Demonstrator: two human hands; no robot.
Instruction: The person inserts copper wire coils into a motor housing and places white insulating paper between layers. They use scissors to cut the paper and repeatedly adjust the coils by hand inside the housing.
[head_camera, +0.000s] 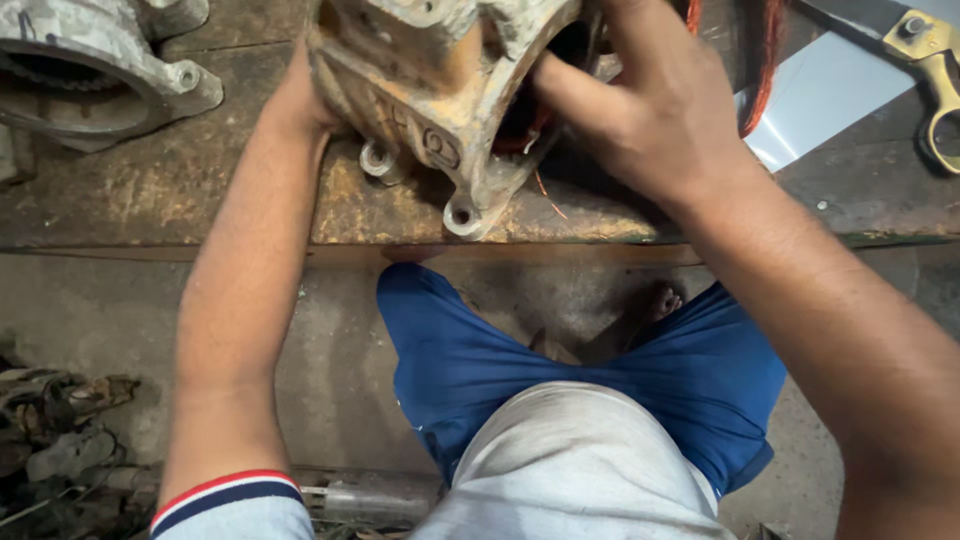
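Looking down, we see blue shorts (690, 380) and a bare foot (655, 300) on the concrete floor (340, 360) nearest us. Beyond, at the worktop (200, 190) edge, our left hand (300, 100) braces the far side of a worn, rust-stained motor housing (430, 90); we cannot tell how that grip is set. Our right hand (650, 100) has its fingers spread over the housing's open mouth, touching copper winding wire (765, 60). Farther off lie a second grey housing (90, 70) at left and brass-handled shears (935, 60) at right.
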